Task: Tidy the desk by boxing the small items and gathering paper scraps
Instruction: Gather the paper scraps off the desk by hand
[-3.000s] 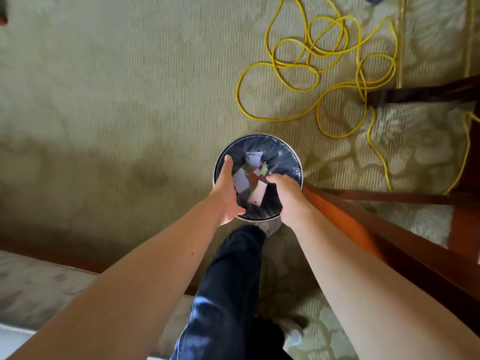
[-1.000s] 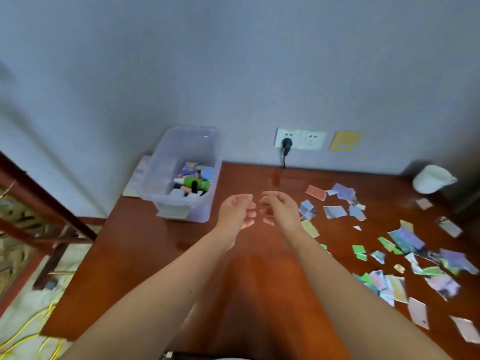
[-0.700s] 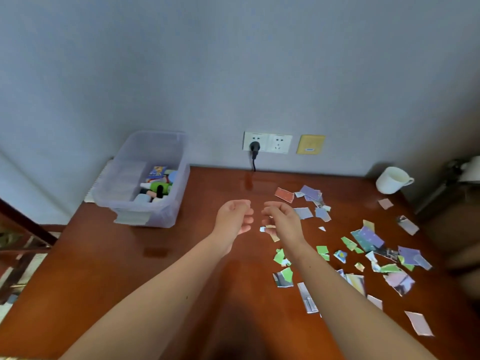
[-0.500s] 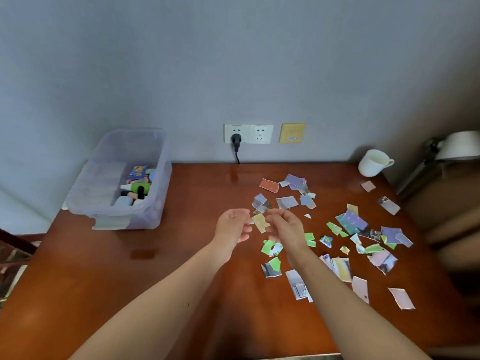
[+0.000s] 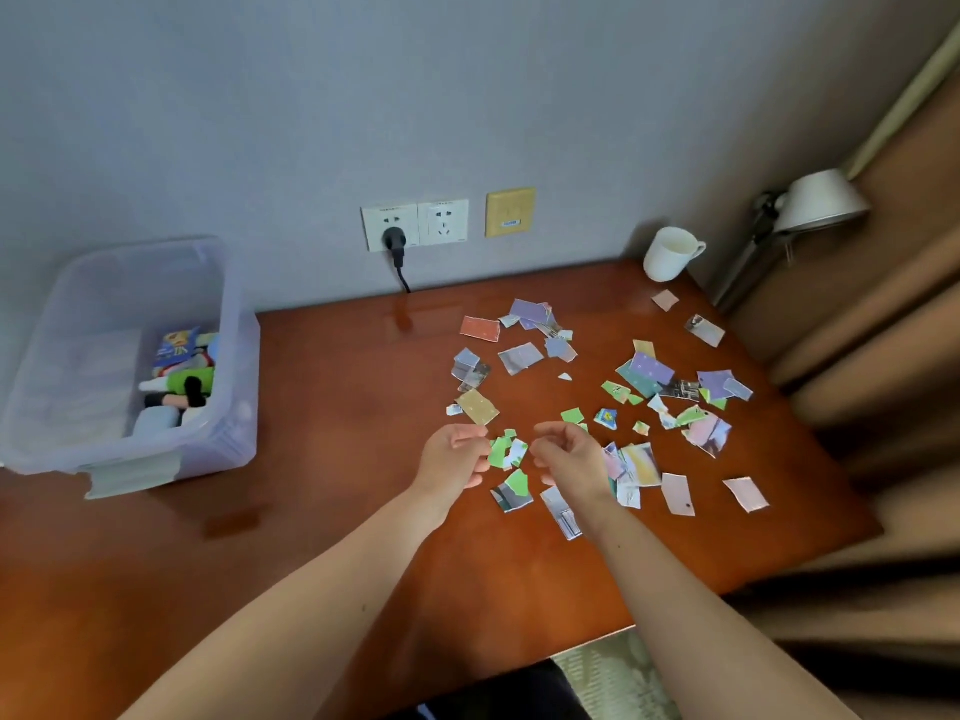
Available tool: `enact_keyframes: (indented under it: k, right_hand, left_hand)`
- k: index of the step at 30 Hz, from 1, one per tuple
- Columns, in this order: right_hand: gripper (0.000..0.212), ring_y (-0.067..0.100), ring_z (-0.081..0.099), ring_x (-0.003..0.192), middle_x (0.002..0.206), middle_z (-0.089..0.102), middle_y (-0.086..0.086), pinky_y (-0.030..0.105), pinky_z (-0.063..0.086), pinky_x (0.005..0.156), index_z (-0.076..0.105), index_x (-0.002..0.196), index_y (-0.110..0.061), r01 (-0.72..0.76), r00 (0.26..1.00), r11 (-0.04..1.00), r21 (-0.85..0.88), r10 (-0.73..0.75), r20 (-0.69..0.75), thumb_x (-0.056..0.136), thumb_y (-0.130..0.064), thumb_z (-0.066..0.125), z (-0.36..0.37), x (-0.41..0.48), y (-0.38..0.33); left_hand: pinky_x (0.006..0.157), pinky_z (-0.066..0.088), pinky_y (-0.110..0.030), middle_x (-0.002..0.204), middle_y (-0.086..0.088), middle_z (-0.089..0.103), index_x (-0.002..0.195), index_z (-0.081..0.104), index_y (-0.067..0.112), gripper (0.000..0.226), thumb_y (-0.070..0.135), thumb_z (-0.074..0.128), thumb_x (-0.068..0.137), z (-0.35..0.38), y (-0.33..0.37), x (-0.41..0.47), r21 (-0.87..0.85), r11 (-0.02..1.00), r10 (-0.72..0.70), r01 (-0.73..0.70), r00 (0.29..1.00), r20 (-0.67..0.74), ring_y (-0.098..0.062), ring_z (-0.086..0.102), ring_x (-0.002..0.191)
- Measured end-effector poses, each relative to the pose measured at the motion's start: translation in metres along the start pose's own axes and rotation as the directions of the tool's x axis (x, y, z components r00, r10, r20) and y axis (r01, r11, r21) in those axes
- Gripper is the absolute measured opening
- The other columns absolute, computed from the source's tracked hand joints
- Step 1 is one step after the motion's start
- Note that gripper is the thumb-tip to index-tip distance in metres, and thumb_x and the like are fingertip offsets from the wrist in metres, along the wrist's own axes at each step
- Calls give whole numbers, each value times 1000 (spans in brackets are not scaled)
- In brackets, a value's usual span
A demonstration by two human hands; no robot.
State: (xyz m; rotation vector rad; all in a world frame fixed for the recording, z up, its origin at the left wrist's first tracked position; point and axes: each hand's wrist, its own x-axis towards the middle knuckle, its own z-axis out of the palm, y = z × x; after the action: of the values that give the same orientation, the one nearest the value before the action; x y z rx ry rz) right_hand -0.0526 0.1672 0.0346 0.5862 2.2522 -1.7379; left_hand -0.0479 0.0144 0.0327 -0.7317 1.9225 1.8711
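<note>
Two hands: the left hand (image 5: pixel 457 459) and right hand (image 5: pixel 569 462) hover side by side over the middle of the desk (image 5: pixel 337 511), palms turned toward each other.
Left fingers: loosely curled, holding nothing.
Right fingers: loosely curled as well, holding nothing; the wrist and forearm cover a few scraps beneath.
Paper scraps (image 5: pixel 521 357): dozens of torn coloured pieces lie flat across the right half of the desk, from near the wall to near the front edge.
Nearest scraps: green-and-white pieces (image 5: pixel 506 452) show in the gap between the two hands, and a tan dotted piece (image 5: pixel 477 406) lies just beyond the left fingertips.
Plastic box (image 5: pixel 234 356): clear, lidless, at the desk's far left against the wall, well apart from the scraps.
Small items (image 5: pixel 182 376): bunched in the right part of the box, among them a green piece with a black cap and a blue printed packet; the rest is too blurred to name.
White mug (image 5: pixel 667 254): upright at the far right corner.
Wall sockets (image 5: pixel 415 223): a black plug (image 5: pixel 395 239) sits in the left one; a yellow plate (image 5: pixel 510 213) is beside them.
Lamp (image 5: pixel 821 200): silver shade at the right, past the desk's edge.
</note>
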Motion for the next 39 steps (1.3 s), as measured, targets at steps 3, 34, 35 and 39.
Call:
enact_keyframes:
  k: [3, 34, 35, 39]
  right_hand:
    - [20, 16, 62, 81, 89, 65, 2, 33, 55, 73, 63, 98, -22, -24, 999, 998, -60, 27, 39, 86, -7, 61, -5, 13, 7]
    - [42, 16, 58, 94, 113, 42, -9, 36, 56, 73, 55, 114, -35, 536, 796, 500, -680, -31, 604, 77, -27, 76, 4, 146, 31]
    - [37, 15, 58, 92, 110, 42, -11, 36, 56, 71, 57, 109, -35, 532, 799, 506, -679, -35, 600, 77, -28, 76, 5, 147, 31]
    - [25, 11, 54, 86, 108, 41, -11, 29, 54, 67, 63, 102, -32, 543, 794, 491, -681, -35, 607, 80, -29, 76, 5, 147, 32]
  left_hand:
    - [74, 53, -21, 108, -6, 63, 111, 60, 18, 19, 11, 55, 94, 6, -10, 6, 24, 999, -22, 22, 1000, -5, -14, 63, 88]
    - [80, 51, -34, 116, 6, 41, 121, 55, 31, 46, 28, 71, 78, 48, -43, 81, 687, 726, 104, 23, 984, -142, -16, 58, 97]
    - [76, 51, -34, 115, 6, 41, 118, 55, 30, 43, 29, 71, 78, 48, -44, 83, 720, 694, 123, 11, 983, -133, -17, 58, 96]
    - [68, 45, -31, 110, 4, 40, 111, 55, 26, 34, 31, 71, 81, 47, -47, 90, 788, 616, 145, -13, 985, -98, -21, 58, 91]
